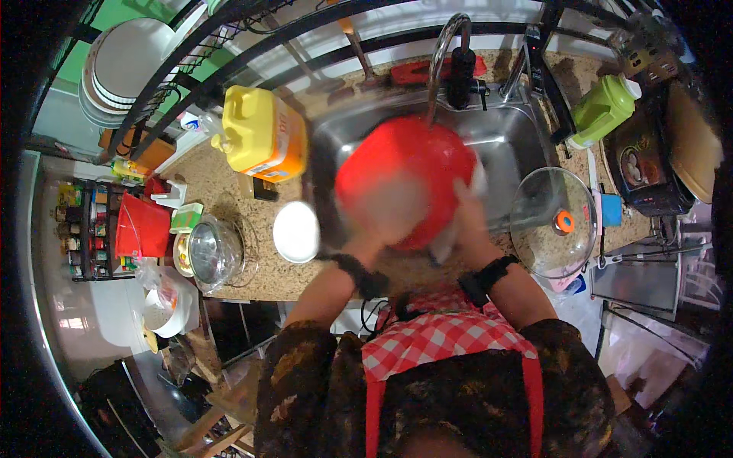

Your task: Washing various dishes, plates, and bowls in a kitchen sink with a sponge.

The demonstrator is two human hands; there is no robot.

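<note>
A red bowl or basin [418, 154], blurred by motion, is in the stainless steel sink [509, 166] below the curved metal faucet [444, 51]. My right hand [468, 214] grips its right rim. My left hand [375, 229] is at its lower left side; blur hides the fingers, and whether they hold the rim I cannot tell. Something pale and blurred shows over the lower left of the red bowl. Part of a whitish item shows behind its right edge, beside my right hand. A white bowl [296, 232] stands on the granite counter left of the sink.
Left of the sink stand a yellow jug [263, 134] and a plastic-wrapped metal bowl [215, 252]. A glass lid with an orange knob [552, 223] overlaps the sink's right edge. A green bottle [604, 111] stands behind it. A black rack [298, 28] with plates spans the back.
</note>
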